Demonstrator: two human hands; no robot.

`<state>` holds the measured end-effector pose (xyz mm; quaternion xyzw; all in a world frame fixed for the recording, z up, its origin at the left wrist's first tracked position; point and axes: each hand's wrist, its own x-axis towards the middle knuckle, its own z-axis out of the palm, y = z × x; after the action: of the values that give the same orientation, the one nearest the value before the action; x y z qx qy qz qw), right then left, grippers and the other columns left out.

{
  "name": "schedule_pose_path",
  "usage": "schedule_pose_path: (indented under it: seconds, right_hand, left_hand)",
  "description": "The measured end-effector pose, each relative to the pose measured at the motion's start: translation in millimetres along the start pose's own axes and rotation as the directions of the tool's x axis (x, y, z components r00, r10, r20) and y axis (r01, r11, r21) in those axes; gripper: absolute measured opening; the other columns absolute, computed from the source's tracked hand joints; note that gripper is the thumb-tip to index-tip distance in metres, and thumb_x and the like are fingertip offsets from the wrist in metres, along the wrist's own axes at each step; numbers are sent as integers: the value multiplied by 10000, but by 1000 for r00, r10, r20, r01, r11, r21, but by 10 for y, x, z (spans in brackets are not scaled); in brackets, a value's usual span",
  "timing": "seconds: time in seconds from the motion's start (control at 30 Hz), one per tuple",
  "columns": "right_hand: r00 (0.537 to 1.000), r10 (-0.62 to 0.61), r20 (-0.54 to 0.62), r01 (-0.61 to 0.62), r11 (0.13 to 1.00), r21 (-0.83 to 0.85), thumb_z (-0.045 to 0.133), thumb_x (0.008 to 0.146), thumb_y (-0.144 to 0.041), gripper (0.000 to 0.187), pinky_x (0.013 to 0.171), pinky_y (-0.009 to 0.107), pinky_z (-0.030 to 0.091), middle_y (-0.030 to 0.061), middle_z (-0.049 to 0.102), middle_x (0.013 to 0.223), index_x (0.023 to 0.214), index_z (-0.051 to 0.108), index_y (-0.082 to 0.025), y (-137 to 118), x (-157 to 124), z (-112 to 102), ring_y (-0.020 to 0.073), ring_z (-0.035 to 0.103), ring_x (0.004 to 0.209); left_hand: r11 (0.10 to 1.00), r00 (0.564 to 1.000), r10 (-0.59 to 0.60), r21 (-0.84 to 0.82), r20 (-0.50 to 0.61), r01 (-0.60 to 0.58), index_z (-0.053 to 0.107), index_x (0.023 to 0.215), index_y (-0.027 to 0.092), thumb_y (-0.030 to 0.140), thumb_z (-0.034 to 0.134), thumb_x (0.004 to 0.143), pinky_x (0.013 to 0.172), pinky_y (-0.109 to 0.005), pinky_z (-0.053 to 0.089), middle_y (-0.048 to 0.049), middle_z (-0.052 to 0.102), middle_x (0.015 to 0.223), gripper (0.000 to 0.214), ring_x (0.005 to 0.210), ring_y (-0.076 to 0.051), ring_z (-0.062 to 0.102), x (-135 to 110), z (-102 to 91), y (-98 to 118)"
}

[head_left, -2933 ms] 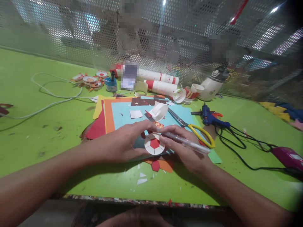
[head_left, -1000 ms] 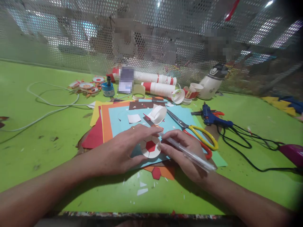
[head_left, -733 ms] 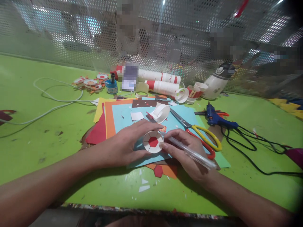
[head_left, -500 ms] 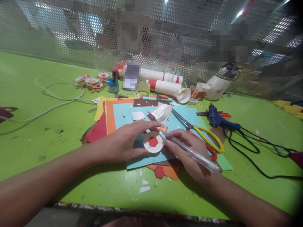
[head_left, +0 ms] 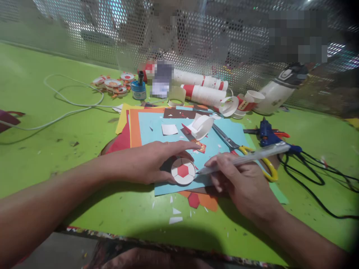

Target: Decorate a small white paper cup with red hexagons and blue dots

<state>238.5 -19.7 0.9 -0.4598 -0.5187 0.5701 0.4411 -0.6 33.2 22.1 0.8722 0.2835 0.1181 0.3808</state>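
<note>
My left hand (head_left: 157, 162) curls round the left side of a white paper disc (head_left: 175, 167) and holds it by its rim. A red hexagon (head_left: 183, 171) sits at the disc's middle, with dark lines running out from it. In my right hand (head_left: 235, 179) is a clear pen (head_left: 252, 157), its tip at the disc's right edge. Under the hands lies light blue paper (head_left: 151, 130). Just beyond my left fingers are a small orange-red patterned piece (head_left: 199, 145) and a cut white paper cup (head_left: 200, 126). Scissors (head_left: 228, 142) lie behind my right hand.
A blue glue gun (head_left: 266, 134) with a black cable is at the right. Stacked paper cups (head_left: 207, 95), a tape roll (head_left: 176, 98), a blue ink pot (head_left: 138, 89) and a white bottle (head_left: 276, 93) stand farther back. A red hexagon cutout (head_left: 193, 200) lies near the front.
My right hand has turned, so the pen's back end now points up to the right and its tip has moved down along the disc's right edge. The left hand still holds the disc.
</note>
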Motion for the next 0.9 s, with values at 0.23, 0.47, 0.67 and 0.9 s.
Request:
schedule_pose_path:
  seconds: [0.23,0.47,0.67,0.9]
  right_hand:
    - [999,9,53,4,970,-245,608,918,-331,129,515,191,473,-41,606,587,850,652,-230,-70,-5,71,85,559,530]
    - [995,9,95,33,905,-425,577,903,-289,107,560,209,510,-29,668,649,817,624,-245,-120,-39,100,108,634,597]
    - [997,-16,77,55,836,-545,579,877,-280,99,594,213,503,-26,672,692,818,652,-248,-100,-40,102,109,627,635]
    - [996,8,90,43,831,-555,564,890,-275,115,616,208,503,-31,675,722,819,650,-247,-98,-53,93,106,636,672]
  left_hand:
    - [1000,1000,-11,12,13,11,278,1479,325,230,655,878,941,-296,465,-19,652,1304,716,1166,-189,608,8,-8,13]
    - [1000,1000,5,30,17,-6,278,1474,311,221,648,880,922,-292,463,-15,662,1272,706,1131,-186,616,11,-2,11]
    - [999,1000,15,28,19,-16,277,1478,299,257,630,900,941,-280,450,-17,648,1298,679,1159,-180,602,8,-1,8]
    - [1000,1000,13,28,21,-13,286,1475,309,258,622,904,932,-272,454,-15,646,1304,664,1164,-181,604,13,-3,18]
